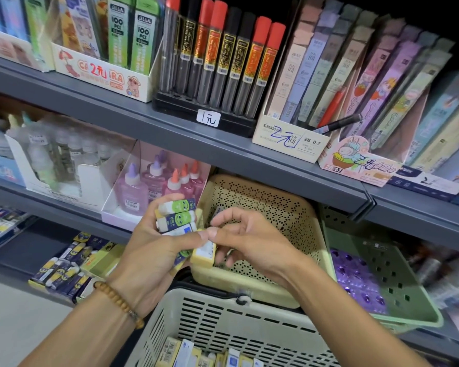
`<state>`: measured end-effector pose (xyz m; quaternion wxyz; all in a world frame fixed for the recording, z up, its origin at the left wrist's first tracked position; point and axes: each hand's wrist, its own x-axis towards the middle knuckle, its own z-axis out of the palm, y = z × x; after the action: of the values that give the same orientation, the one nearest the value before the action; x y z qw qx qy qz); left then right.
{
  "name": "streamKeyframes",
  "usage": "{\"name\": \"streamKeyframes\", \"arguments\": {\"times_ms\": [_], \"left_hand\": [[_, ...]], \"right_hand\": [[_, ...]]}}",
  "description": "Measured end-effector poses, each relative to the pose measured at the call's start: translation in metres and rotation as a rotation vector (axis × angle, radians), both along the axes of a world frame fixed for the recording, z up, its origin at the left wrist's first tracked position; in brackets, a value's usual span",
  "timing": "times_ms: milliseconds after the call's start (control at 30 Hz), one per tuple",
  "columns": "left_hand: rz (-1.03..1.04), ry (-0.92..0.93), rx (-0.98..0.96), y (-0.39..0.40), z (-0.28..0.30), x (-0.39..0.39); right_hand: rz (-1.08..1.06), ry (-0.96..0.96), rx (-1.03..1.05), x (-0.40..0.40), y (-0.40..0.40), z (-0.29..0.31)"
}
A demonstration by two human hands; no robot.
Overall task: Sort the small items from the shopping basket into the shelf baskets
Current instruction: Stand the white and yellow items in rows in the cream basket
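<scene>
you're mid-sort: your left hand (146, 250) is clenched round a stack of small white erasers in green-faced sleeves (176, 215), held just in front of the cream perforated plastic shelf basket (270, 207). your right hand (247, 237) pinches one yellow-sleeved eraser (203, 254) off the stack's lower end — that grip is closed on it. next, i'd judge, you carry it over the rim and let go. more erasers wait in the beige slotted shopping basket (223, 313) below.
</scene>
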<state>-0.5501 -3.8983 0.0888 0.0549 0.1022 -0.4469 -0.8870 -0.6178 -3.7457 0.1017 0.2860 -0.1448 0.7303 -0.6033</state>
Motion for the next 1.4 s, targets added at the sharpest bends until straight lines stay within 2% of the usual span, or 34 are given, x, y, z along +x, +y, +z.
{"name": "streamKeyframes", "arguments": {"times_ms": [100, 200, 267, 367, 433, 600, 667, 733, 867, 967, 1067, 1233, 1333, 1400], "left_hand": [[0.026, -0.011, 0.01, 0.004, -0.001, 0.0], [0.068, -0.064, 0.085, 0.001, -0.005, -0.004], [0.069, -0.091, 0.127, -0.002, -0.007, -0.004], [0.047, -0.104, 0.177, -0.003, -0.007, -0.004], [0.042, -0.103, 0.207, -0.002, -0.007, -0.005], [0.037, -0.046, 0.278, 0.0, -0.009, -0.004], [0.055, -0.033, 0.285, 0.002, -0.009, -0.005], [0.065, -0.017, 0.296, 0.005, -0.01, -0.006], [0.085, 0.022, 0.319, 0.008, -0.011, -0.008], [0.106, 0.068, 0.332, 0.012, -0.009, -0.01], [0.127, 0.063, 0.346, 0.014, -0.008, -0.01], [0.111, 0.062, 0.331, 0.017, -0.008, -0.01], [0.085, 0.006, 0.32, 0.013, -0.009, -0.01], [0.045, -0.041, 0.331, 0.009, -0.008, -0.008]], "right_hand": [[-0.04, -0.072, -0.092, 0.0, 0.003, 0.002], [-0.25, -0.066, -0.099, -0.016, 0.027, 0.006], [-0.323, 0.004, 0.137, -0.027, 0.047, 0.003], [-0.137, -0.01, 0.533, -0.031, 0.059, -0.012], [-0.06, -0.08, 0.602, -0.031, 0.054, -0.023], [-0.033, -0.091, 0.627, -0.035, 0.042, -0.034], [-0.072, -0.035, 0.605, -0.033, 0.042, -0.031], [-0.135, 0.099, 0.541, -0.028, 0.039, -0.024], [-0.187, 0.283, 0.208, -0.002, 0.014, -0.003], [-0.134, 0.315, 0.099, 0.02, -0.007, 0.005], [-0.101, 0.24, 0.088, 0.029, -0.015, 0.008], [-0.137, -0.099, -0.114, 0.023, -0.01, 0.011], [-0.27, -0.154, -0.189, 0.006, 0.008, 0.009], [-0.387, -0.129, -0.105, -0.01, 0.024, 0.006]]}}
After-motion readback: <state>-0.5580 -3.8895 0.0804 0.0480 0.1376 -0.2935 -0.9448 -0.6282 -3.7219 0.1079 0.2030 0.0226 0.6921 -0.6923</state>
